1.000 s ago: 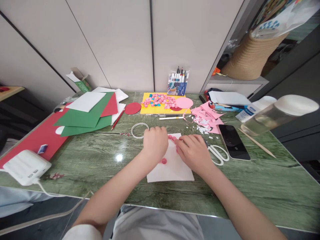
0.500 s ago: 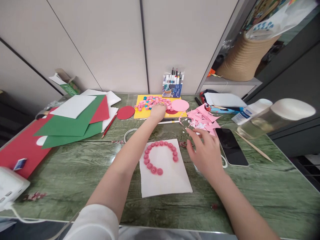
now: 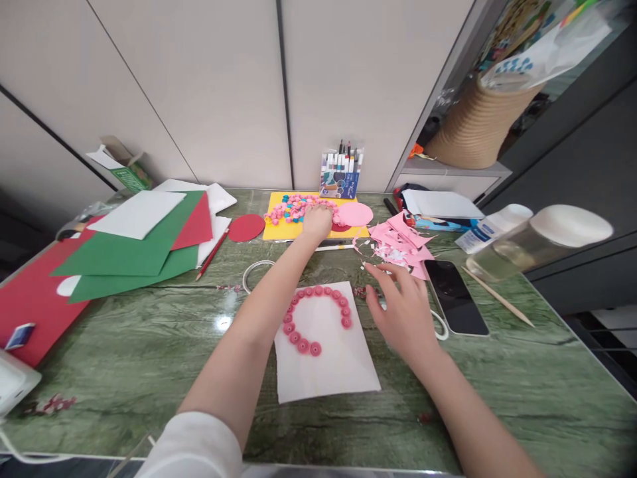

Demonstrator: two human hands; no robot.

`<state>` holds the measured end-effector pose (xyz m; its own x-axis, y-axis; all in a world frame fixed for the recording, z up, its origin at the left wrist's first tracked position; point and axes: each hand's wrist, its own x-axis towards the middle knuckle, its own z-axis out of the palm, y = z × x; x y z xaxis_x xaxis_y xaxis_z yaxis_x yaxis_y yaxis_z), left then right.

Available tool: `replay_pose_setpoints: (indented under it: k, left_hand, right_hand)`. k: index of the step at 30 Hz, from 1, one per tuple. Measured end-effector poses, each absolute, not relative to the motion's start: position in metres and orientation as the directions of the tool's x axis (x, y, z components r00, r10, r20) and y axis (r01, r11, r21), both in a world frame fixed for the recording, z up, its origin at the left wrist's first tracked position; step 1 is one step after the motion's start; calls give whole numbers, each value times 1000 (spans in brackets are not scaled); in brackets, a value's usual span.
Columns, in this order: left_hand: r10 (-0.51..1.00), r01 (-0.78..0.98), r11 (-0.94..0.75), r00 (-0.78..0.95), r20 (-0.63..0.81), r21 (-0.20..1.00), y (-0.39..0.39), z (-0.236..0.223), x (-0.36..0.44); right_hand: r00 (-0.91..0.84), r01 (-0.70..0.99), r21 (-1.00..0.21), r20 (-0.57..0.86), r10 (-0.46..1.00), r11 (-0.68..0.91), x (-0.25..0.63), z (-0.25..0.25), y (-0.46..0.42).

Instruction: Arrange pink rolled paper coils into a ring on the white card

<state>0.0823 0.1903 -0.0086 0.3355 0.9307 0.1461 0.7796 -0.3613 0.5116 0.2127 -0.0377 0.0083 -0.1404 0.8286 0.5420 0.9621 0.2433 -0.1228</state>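
Note:
My left hand (image 3: pixel 318 220) reaches over the yellow sheet (image 3: pixel 279 231) and rests at the pile of small pink, blue and yellow pieces (image 3: pixel 293 206). Its back faces me, hiding the fingertips, so any hold on a piece cannot be seen. Fingers spread, my right hand (image 3: pixel 402 302) hovers empty over the table to the right of the white sheet (image 3: pixel 331 372). On that sheet a ring of small pink paper rolls (image 3: pixel 315 348) curves round, with a gap at its lower right. A pink disc (image 3: pixel 355 214) overlaps a red one beside my left hand.
Pink paper scraps (image 3: pixel 402 240), a black phone (image 3: pixel 455 297), a wooden stick (image 3: pixel 502 299) and a clear bottle (image 3: pixel 537 242) lie rightward. Green paper (image 3: pixel 119 255), a red disc (image 3: pixel 247 228) and a red pencil (image 3: pixel 212 254) are leftward. A marker box (image 3: pixel 340 178) stands behind.
The view has shifted slightly. My left hand stays at the pile of small pieces, and my right hand keeps nearly the same place and pose.

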Motion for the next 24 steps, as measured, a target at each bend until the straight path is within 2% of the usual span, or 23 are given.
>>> replay_pose_setpoints:
  k: [6,8,9,10,12,14,17,24]
  left_hand:
    - [915,528,-253,402,24,811,141,11,45]
    - [888,439,-198,458,-29,876,108,14,27]
    - [870,374,-144,490,-63,916,90,14,18]
    - [825,206,49,544,-156,977,72,14,10]
    - [712,-1,386,635,-298,922,40,13,-1]
    - [630,-59,544,688,-360,837,15,13,-7]
    - [618,-128,606,697,-363,785,-7,12,-9]
    - [658,-194,641,638,-400,743,-21,12,-6]
  right_hand:
    - [-70,940,-236,572,817,245,219,11,-37]
    - [-40,910,-322,555,831,259,216,13,-40]
    - [-30,879,-389,531,847,275,213,13,-42]
    - [-26,833,-469,496,868,293,209,14,-44]
    - [-33,711,-629,416,909,314,199,14,-49]
    - [-51,597,-742,344,938,305,188,13,-55]
    - [-68,527,-804,283,957,276,175,11,-60]
    - [-87,524,-806,271,959,276,171,6,-59]
